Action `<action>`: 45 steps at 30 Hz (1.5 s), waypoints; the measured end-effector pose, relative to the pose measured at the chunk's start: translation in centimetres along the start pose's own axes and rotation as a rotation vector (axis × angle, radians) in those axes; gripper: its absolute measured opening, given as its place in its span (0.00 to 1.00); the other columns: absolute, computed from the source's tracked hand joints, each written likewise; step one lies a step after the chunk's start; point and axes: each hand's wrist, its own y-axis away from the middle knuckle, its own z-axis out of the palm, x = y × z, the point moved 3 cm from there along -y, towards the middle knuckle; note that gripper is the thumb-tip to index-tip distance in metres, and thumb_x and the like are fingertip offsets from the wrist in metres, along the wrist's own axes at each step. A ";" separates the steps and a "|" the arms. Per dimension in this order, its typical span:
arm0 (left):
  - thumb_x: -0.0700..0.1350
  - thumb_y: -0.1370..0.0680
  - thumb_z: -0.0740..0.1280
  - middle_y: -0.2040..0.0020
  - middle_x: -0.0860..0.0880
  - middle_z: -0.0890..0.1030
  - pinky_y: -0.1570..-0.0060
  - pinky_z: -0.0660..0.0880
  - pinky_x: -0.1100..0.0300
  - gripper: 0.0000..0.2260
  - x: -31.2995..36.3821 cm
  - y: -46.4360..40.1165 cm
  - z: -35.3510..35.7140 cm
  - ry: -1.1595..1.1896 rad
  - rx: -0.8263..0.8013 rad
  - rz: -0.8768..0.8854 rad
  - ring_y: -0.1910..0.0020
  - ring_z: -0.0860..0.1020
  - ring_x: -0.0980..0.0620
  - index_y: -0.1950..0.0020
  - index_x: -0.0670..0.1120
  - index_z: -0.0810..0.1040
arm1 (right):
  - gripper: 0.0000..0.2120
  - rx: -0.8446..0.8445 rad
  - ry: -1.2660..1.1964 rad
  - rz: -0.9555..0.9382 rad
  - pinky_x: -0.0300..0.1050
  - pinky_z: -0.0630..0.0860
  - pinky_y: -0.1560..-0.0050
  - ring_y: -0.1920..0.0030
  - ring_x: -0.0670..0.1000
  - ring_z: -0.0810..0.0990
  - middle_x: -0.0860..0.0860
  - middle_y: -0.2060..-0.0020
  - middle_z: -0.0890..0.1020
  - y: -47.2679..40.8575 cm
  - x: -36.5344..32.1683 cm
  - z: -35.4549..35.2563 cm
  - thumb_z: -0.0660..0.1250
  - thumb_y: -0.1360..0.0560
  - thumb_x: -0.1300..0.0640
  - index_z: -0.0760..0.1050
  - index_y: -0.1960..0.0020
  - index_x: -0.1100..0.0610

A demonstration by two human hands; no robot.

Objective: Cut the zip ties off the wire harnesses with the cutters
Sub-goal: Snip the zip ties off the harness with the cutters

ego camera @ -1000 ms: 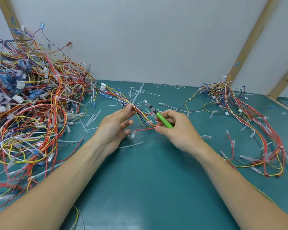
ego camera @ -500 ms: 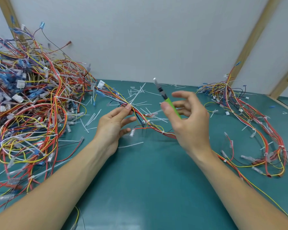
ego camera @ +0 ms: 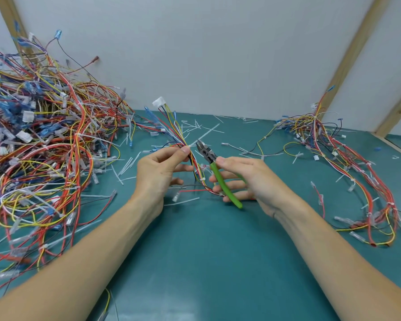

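Green-handled tool: cutters (ego camera: 214, 171) gripped in the right hand (ego camera: 247, 179), fingers curled round both handles, steel nose aimed up and left toward the bundle.
Head view, cutter blades: slightly parted at the tip, nothing between them yet; close to the wires but apart from them.
Head view, left hand (ego camera: 159, 169): thumb and forefinger pinching the wire harness (ego camera: 196, 162) just under the point where its strands fan out toward a white connector (ego camera: 159, 103).
Zip tie (ego camera: 190, 144): pale strap around the bundle right at the left fingertips, its tail slanting up and right (probably this one is the target, though blur makes the strap hard to separate from the loose offcuts behind).
Harness position: lifted off the teal table (ego camera: 206, 251), lower end drooping beneath the right hand.
Step in hand: lining up the nose on a tie; cut not yet made.
Next move calls for: slipping one blade under the strap alone, clear of the insulation and the pinching fingertips, then squeezing.
Surroundings: large tangled pile (ego camera: 44, 147) at left, smaller heap (ego camera: 347, 163) at right, cut strap pieces (ego camera: 125, 165) scattered between.
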 end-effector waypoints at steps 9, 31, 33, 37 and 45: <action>0.47 0.25 0.75 0.63 0.53 0.84 0.75 0.72 0.64 0.05 0.3 0.1 0.1 -0.043 -0.006 0.025 0.66 0.85 0.53 0.59 0.47 0.83 | 0.13 0.030 0.017 -0.019 0.55 0.85 0.52 0.57 0.54 0.88 0.54 0.53 0.89 0.0 -0.1 0.4 0.72 0.23 0.43 0.86 0.51 0.52; 0.45 0.25 0.75 0.63 0.49 0.86 0.75 0.75 0.63 0.05 0.1 0.2 0.2 -0.084 -0.007 0.064 0.63 0.86 0.50 0.58 0.45 0.83 | 0.18 0.237 0.248 -0.225 0.47 0.78 0.66 0.66 0.49 0.83 0.48 0.63 0.87 0.1 -0.2 1.0 0.69 0.20 0.41 0.85 0.60 0.53; 0.46 0.25 0.75 0.63 0.49 0.86 0.75 0.75 0.63 0.06 0.0 0.2 0.2 -0.084 -0.008 0.060 0.63 0.86 0.49 0.57 0.45 0.83 | 0.18 0.244 0.261 -0.229 0.45 0.77 0.68 0.67 0.51 0.83 0.49 0.64 0.87 0.2 -0.3 1.1 0.69 0.20 0.41 0.85 0.61 0.53; 0.46 0.25 0.75 0.62 0.48 0.86 0.75 0.75 0.62 0.06 0.0 0.1 0.2 -0.090 -0.020 0.056 0.63 0.86 0.49 0.57 0.44 0.83 | 0.19 0.283 0.350 -0.268 0.48 0.80 0.66 0.67 0.55 0.85 0.50 0.66 0.86 0.4 -0.5 1.0 0.68 0.20 0.41 0.83 0.63 0.52; 0.46 0.25 0.75 0.62 0.48 0.85 0.74 0.76 0.61 0.07 0.0 0.2 0.3 -0.108 -0.023 0.063 0.62 0.86 0.48 0.58 0.44 0.83 | 0.21 0.331 0.458 -0.331 0.50 0.82 0.67 0.72 0.52 0.82 0.50 0.71 0.84 0.7 -0.7 1.0 0.67 0.21 0.39 0.80 0.67 0.50</action>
